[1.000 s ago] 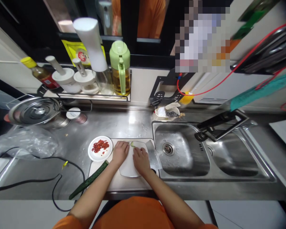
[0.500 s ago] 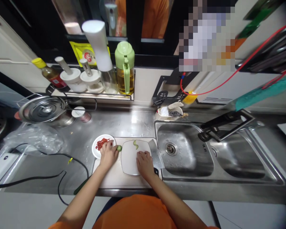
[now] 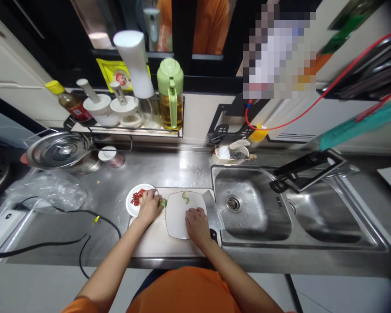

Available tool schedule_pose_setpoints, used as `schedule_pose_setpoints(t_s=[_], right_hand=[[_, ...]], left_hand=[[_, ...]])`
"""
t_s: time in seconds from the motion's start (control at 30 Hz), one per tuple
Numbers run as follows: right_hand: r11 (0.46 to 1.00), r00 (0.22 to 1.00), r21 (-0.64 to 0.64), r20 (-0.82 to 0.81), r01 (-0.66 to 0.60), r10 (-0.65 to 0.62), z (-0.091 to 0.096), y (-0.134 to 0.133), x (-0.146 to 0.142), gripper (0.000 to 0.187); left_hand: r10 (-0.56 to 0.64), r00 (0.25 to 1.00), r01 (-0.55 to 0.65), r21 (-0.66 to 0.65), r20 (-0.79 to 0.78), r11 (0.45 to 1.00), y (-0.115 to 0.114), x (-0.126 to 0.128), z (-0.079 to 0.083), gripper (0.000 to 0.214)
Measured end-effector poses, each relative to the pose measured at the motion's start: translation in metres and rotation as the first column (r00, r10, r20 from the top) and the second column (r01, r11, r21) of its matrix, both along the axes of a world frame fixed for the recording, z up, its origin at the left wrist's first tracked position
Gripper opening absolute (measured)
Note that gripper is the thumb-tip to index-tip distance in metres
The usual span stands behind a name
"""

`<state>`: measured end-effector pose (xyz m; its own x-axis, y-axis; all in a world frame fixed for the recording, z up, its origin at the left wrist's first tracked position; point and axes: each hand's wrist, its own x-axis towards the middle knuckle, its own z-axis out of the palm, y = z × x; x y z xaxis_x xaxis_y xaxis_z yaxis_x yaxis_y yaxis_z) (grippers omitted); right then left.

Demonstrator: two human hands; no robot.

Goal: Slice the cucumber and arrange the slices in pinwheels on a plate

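My left hand [image 3: 150, 205] is closed at its fingertips around a small green piece of cucumber [image 3: 163, 202], above the left part of the cutting board [image 3: 146, 247]. Beside that hand, a round white plate [image 3: 129, 205] carries chopped red pieces [image 3: 137, 196], partly covered by my fingers. My right hand [image 3: 196, 224] rests with fingers spread on the right side of a squarish white plate [image 3: 176, 221], which lies on the board. Thin green slices [image 3: 185, 198] sit near this plate's far edge. A cleaver [image 3: 214, 211] lies right of the plate, its black handle beside my right wrist.
A double sink [image 3: 254, 237] with a black faucet [image 3: 293, 171] is on the right. At the back left stand a lidded pot [image 3: 61, 150], a small jar [image 3: 111, 156] and a rack of condiments [image 3: 133, 128]. A plastic bag [image 3: 48, 191] and black cable [image 3: 45, 244] lie left.
My left hand has shifted slightly right, its fingers now covering more of the cucumber piece. The dark green thing beside my left forearm is now hidden. My right hand has barely moved.
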<state>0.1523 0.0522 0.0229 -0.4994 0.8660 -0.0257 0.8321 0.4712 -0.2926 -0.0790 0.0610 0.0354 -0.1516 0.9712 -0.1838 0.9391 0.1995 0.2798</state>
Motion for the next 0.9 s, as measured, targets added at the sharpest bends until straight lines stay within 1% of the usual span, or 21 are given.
schedule_pose_setpoints(t_s=[0.13, 0.3, 0.37, 0.43, 0.5, 0.57, 0.6, 0.63, 0.7, 0.77, 0.8, 0.83, 0.9], right_hand=[[0.999, 1.0, -0.04, -0.011, 0.004, -0.004, 0.003, 0.001, 0.0, 0.023], [0.991, 0.998, -0.131, -0.053, 0.031, -0.039, 0.008, 0.002, -0.002, 0.021], [0.984, 0.994, -0.173, -0.094, 0.041, -0.058, 0.01, 0.004, -0.004, 0.02], [0.977, 0.982, -0.211, -0.18, 0.018, -0.057, 0.012, 0.009, -0.006, 0.02], [0.97, 0.945, -0.242, -0.317, 0.004, -0.083, 0.015, 0.016, -0.011, 0.02], [0.953, 0.872, -0.301, -0.458, 0.034, -0.176, 0.018, 0.025, -0.016, 0.019], [0.934, 0.83, -0.353, -0.504, 0.055, -0.239, 0.02, 0.029, -0.019, 0.019], [0.907, 0.795, -0.416, -0.528, 0.065, -0.299, 0.022, 0.034, -0.022, 0.019], [0.835, 0.744, -0.549, -0.536, 0.052, -0.398, 0.026, 0.043, -0.025, 0.02], [0.76, 0.712, -0.65, -0.528, 0.012, -0.463, 0.028, 0.051, -0.026, 0.02], [0.732, 0.7, -0.681, -0.526, -0.006, -0.483, 0.029, 0.053, -0.025, 0.018], [0.714, 0.688, -0.7, -0.527, -0.018, -0.499, 0.03, 0.055, -0.023, 0.017], [0.706, 0.668, -0.708, -0.54, -0.031, -0.512, 0.032, 0.057, -0.018, 0.014]], left_hand=[[0.02, 0.998, -0.022, 0.024, 0.059, 0.999, -0.003, 0.0, -0.001, 0.01], [0.057, 0.981, -0.071, 0.066, 0.184, 0.995, -0.007, -0.005, 0.005, 0.011], [0.061, 0.963, -0.089, 0.094, 0.263, 0.992, -0.008, -0.008, 0.01, 0.009], [0.053, 0.921, -0.096, 0.092, 0.387, 0.991, -0.009, -0.008, 0.017, 0.01], [0.068, 0.845, -0.115, 0.057, 0.53, 0.992, -0.008, -0.002, 0.023, 0.013], [0.111, 0.741, -0.148, 0.0, 0.663, 0.989, -0.006, 0.009, 0.027, 0.017], [0.139, 0.679, -0.165, -0.034, 0.721, 0.986, -0.005, 0.015, 0.028, 0.019], [0.167, 0.611, -0.178, -0.071, 0.774, 0.982, -0.003, 0.021, 0.028, 0.021], [0.217, 0.468, -0.186, -0.145, 0.857, 0.972, 0.0, 0.034, 0.027, 0.024], [0.255, 0.345, -0.183, -0.202, 0.903, 0.962, 0.003, 0.043, 0.025, 0.027], [0.276, 0.293, -0.188, -0.228, 0.915, 0.955, 0.003, 0.047, 0.023, 0.029], [0.303, 0.242, -0.201, -0.258, 0.922, 0.945, 0.003, 0.051, 0.021, 0.031], [0.379, 0.114, -0.239, -0.344, 0.918, 0.908, 0.002, 0.057, 0.017, 0.035]])
